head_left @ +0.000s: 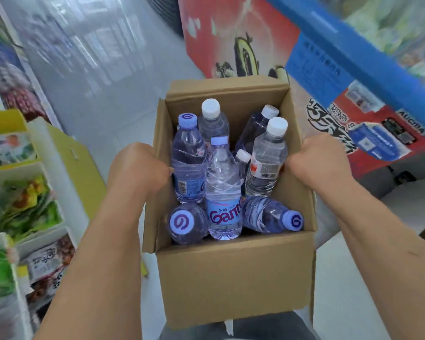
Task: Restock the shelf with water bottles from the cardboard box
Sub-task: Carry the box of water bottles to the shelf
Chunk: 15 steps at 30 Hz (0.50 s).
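A person carries an open cardboard box [233, 273] of water bottles down a shop aisle, one hand on each side wall. The left hand [136, 168] curls over the box's left rim, fingers hooked inside; the right hand [317, 163] closes in the same way over the right rim. Both are clenched on cardboard, not on any bottle, a hold that seems meant to keep the loaded box level and close to the body.

Inside the box, the bottles [222, 187] stand and lean in a loose jumble rather than in rows. Purple-capped ones crowd the left and near side, one lying with its cap toward the near right corner, while white-capped ones [268, 158] lean at the far and right side. The flaps are folded outward, leaving the tops free to reach.

A shelf [27, 192] of packaged goods runs to the left of the box, blurred. To the right of the box stands a red and blue cabinet [354, 94]. The floor [103, 99] lies pale beyond the box's far edge.

No bottle has left the box, so restocking looks not yet begun; which shelf space awaits the water cannot be told.
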### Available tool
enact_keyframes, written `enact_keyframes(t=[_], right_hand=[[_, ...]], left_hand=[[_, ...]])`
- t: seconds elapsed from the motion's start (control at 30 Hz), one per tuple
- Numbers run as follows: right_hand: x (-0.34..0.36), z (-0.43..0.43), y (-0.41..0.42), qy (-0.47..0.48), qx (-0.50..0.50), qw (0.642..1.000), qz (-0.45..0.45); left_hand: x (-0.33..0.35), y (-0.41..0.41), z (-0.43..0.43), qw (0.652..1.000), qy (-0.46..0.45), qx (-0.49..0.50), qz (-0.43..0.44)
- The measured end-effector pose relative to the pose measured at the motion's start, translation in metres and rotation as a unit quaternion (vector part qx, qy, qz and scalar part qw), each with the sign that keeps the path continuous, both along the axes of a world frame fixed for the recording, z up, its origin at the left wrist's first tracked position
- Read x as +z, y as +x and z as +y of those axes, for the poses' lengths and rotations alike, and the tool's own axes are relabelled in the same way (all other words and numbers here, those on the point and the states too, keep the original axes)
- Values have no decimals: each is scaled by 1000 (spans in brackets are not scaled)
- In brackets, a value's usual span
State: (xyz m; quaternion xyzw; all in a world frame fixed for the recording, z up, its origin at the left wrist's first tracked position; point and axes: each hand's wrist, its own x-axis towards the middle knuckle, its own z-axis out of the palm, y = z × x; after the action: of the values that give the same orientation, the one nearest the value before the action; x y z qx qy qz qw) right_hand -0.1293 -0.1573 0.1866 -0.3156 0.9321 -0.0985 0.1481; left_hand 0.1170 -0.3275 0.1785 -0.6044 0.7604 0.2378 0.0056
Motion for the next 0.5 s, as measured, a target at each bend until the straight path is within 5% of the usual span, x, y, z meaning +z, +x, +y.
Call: enact_keyframes(t=[0.5], right_hand=[[39,-219,-54,-15,102,995,-16]], left_hand=[[41,-20,-142,989,9,146,-18]])
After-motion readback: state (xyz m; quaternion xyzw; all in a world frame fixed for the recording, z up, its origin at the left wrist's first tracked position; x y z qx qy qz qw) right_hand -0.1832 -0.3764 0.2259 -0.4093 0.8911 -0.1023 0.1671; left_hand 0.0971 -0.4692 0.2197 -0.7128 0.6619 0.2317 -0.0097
